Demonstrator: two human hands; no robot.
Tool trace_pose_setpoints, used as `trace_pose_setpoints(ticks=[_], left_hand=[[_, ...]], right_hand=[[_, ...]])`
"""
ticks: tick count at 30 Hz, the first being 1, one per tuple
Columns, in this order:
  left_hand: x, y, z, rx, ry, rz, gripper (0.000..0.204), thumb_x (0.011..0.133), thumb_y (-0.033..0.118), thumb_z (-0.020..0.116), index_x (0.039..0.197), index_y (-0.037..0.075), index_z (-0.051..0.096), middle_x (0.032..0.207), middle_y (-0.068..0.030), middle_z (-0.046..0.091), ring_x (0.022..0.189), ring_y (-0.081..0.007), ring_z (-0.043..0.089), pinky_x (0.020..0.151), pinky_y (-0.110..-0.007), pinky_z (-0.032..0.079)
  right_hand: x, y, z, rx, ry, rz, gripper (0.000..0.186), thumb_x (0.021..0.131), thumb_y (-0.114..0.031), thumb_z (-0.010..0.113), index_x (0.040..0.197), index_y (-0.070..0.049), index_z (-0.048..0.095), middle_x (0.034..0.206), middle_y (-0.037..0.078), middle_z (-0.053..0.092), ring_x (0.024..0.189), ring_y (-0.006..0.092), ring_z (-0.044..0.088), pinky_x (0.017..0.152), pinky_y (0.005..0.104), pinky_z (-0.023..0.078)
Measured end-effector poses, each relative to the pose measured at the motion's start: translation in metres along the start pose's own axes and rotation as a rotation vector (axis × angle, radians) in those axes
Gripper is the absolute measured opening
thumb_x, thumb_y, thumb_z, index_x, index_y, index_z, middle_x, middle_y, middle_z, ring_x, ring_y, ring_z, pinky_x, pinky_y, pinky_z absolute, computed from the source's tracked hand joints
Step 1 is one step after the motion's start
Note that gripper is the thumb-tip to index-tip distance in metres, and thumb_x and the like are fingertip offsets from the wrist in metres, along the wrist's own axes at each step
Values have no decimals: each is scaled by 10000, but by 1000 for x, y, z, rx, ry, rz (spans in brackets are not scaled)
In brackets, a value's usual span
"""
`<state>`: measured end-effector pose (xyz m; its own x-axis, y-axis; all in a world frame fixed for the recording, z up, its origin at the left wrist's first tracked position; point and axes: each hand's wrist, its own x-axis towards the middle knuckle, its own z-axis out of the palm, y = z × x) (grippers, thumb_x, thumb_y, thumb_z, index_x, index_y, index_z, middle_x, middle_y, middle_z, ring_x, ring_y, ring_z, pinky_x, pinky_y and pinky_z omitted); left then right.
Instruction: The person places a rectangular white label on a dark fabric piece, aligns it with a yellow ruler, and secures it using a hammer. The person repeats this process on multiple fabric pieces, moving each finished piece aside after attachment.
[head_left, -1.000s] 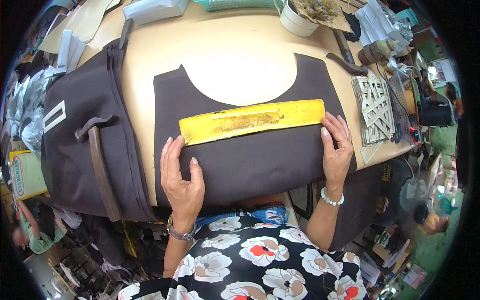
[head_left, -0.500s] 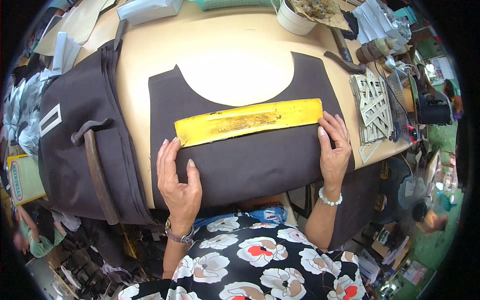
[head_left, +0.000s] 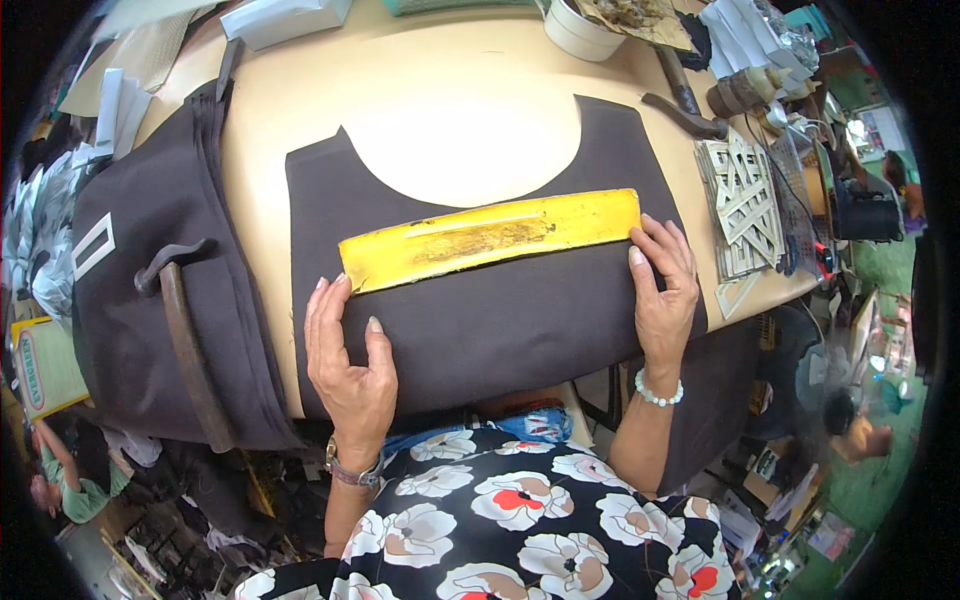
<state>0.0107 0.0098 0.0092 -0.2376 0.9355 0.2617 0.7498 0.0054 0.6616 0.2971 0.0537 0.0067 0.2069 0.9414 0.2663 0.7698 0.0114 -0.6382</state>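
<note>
A long, gently curved yellow strip [head_left: 490, 237], with dark smudges along its middle, lies across a dark sheet piece [head_left: 490, 320] that has a deep rounded cut-out at its far side. My left hand [head_left: 350, 375] rests on the dark piece, its fingertips touching the strip's lower left corner, thumb spread apart. At the strip's other end, my right hand [head_left: 665, 295] has its fingertips against the right edge, thumb just below. Both hands have their fingers extended and grip nothing that I can see.
To the left a stack of dark sheets [head_left: 150, 320] carries a hammer [head_left: 195, 355] and a small white frame [head_left: 96, 249]. Slatted pale templates [head_left: 740, 215], another hammer [head_left: 682, 85] and a taped bottle [head_left: 738, 95] lie at right. A white pot [head_left: 582, 35] stands at the back.
The whole view has shifted a little, so everything appears slightly further left and up. Both hands stay at the two ends of the yellow strip.
</note>
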Motion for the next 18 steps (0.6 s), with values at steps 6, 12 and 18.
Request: trace_pose_setpoints(ticks=[6,12,18], left_hand=[[-1,2,0,38,10,-4,438,788,-2,587,1224,6,547,1270,-206,542,1248,-358,462,1054,-433,351],[-2,-1,1,24,-6,-16,434,792,4,585,1225,11,550,1281,-210,533,1253,-351,459,1056,-436,344],[-2,2,0,39,20,-1,444,779,2,591,1221,3,548,1255,-206,549,1245,-370,459,1061,-438,337]], right_hand=[[1,2,1,7,9,-8,214,848,-151,657,1044,-82,707,1173,58,644,1243,298,461,1091,446,267],[1,1,0,-1,8,-13,208,849,-167,654,1031,-82,709,1164,52,646,1236,303,467,1094,455,253],[1,0,1,0,12,-19,219,848,-166,654,1038,-71,706,1163,66,649,1235,312,467,1082,435,272]])
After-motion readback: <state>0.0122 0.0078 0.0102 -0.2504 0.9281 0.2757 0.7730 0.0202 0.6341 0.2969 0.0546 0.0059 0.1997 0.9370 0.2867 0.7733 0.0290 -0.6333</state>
